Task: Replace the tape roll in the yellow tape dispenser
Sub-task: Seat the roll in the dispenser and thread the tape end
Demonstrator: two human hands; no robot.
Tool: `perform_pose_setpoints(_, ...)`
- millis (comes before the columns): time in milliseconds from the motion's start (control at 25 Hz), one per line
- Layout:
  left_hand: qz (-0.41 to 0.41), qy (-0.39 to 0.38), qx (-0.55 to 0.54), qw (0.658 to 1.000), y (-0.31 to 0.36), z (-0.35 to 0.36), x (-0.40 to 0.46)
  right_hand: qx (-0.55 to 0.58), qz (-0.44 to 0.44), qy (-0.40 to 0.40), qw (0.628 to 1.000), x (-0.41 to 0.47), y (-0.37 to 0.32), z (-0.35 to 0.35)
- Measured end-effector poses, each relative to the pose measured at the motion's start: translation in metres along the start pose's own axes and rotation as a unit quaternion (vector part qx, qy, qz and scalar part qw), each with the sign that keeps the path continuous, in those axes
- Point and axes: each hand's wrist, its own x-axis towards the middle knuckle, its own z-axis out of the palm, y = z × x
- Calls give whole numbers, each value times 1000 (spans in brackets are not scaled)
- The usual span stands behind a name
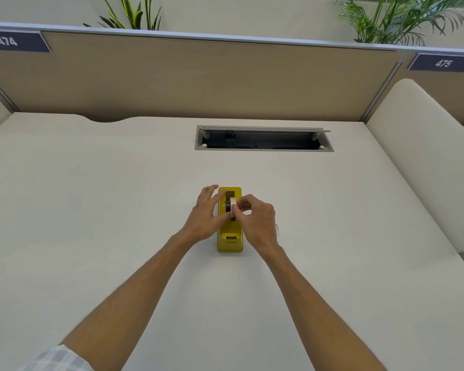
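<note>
Dispenser: the yellow tape dispenser (230,236) stands on the white desk (91,210), long axis running away from me, cutter end nearest my body. I place everything below against it.
Tape roll: a whitish tape roll (233,203) on a dark hub sits upright in the dispenser's middle slot, partly hidden by my fingers.
Right hand: my right hand (257,220) reaches in from the dispenser's right side, thumb and forefinger pinching the roll's rim, the other fingers curled.
Left hand: my left hand (206,212) lies against the dispenser's left wall. The fingers are fairly straight over its far top edge, steadying it; I see no curl round anything.
Step in hand, as I judge it: working the roll in the cradle; whether it is going in or coming out I cannot tell from here.
Doing it well: I would keep the left hand pressing down so the base does not slide, hold the roll square to the slot, and move it straight along the slot walls without twisting.
Beside the dispenser: something pale and round (278,228) peeks out just right of it, behind my right hand; too hidden to name.
Far side: an open cable tray (263,139) is set in the desk well beyond the dispenser.
</note>
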Motion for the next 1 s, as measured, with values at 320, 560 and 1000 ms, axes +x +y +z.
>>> perform_pose_setpoints(320,18,33,-25,999,2,0,-1,-6,-5,2,1000,2,-1,0)
perform_pose_setpoints(560,11,7,-6,1000,4,1,0,-5,-5,3,1000,1,0,0)
perform_pose_setpoints(1000,16,20,-27,999,7,0,-1,-16,-4,-1,1000,2,0,0)
